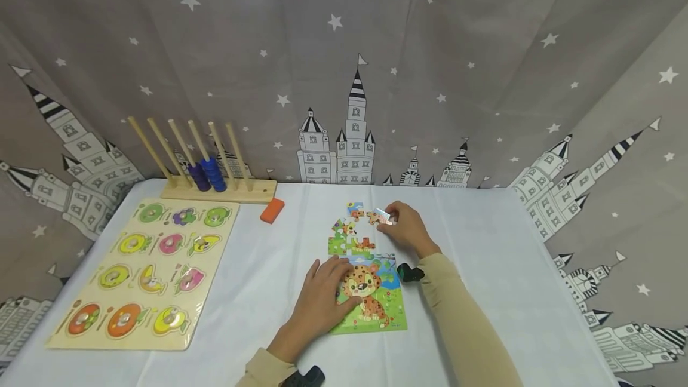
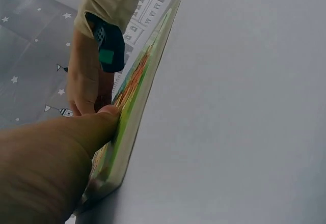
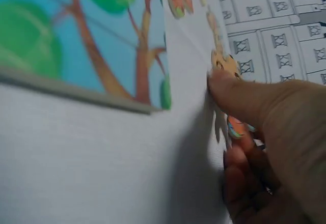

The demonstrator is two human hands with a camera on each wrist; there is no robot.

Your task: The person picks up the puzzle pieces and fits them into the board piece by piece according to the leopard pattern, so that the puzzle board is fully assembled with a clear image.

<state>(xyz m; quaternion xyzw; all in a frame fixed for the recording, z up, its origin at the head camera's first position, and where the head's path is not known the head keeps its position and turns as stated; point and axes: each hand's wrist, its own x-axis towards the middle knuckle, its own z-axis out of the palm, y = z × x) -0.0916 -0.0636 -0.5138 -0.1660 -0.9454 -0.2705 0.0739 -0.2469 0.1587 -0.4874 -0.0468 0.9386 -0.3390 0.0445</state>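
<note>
A jigsaw puzzle board [image 1: 399, 309] with a spotted leopard cub picture lies flat in the middle of the table. My left hand [image 1: 321, 292] rests on its left part with fingers extended, and the thumb [image 2: 104, 119] lies on the picture near the edge. Beyond the board, my right hand [image 1: 407, 227] pinches a puzzle piece [image 3: 224, 63] between thumb and fingers. Just left of that hand, a loose piece [image 1: 355, 208] with blue sky lies on the table. Several joined pieces [image 1: 337, 246] in green and orange lie between it and the board.
A wooden stacker [image 1: 258, 193] with upright pegs and blue and purple beads stands at the back left. Next to it lies an orange block [image 1: 272, 211]. A wooden fruit-and-vegetable knob puzzle [image 1: 204, 276] covers the left side. A grey castle-print curtain [image 1: 457, 76] hangs behind the table.
</note>
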